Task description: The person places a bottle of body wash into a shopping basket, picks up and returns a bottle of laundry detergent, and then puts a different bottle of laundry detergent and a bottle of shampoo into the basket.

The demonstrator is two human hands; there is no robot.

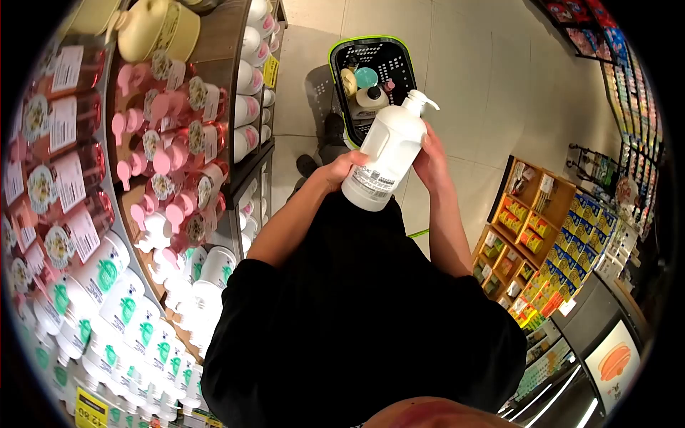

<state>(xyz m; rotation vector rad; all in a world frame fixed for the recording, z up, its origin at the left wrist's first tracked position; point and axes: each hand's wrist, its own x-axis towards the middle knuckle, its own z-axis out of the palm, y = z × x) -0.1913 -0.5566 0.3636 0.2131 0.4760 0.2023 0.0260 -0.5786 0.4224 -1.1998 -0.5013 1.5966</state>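
A large white pump bottle (394, 146) is held up in front of my body, tilted with its pump head toward the upper right. My left hand (344, 170) grips its lower left side, thumb on the front near the printed label. Around the upper right side of the bottle curls my right hand (431, 158), its fingers partly hidden behind it. Beyond the bottle, a black shopping basket (371, 44) with a green rim stands on the floor. Inside it lie a white bottle with a dark cap (369, 100), a turquoise round item (366, 77) and a yellowish item (348, 82).
To the left, a shelf (207, 43) holds rows of pink pump bottles (168, 157), white bottles with green print (128, 307) and a cream-coloured jug (157, 30). At right stands a wooden rack (546, 189) with small packets, beside blue and yellow packs (581, 235). Tiled floor (464, 78) lies ahead.
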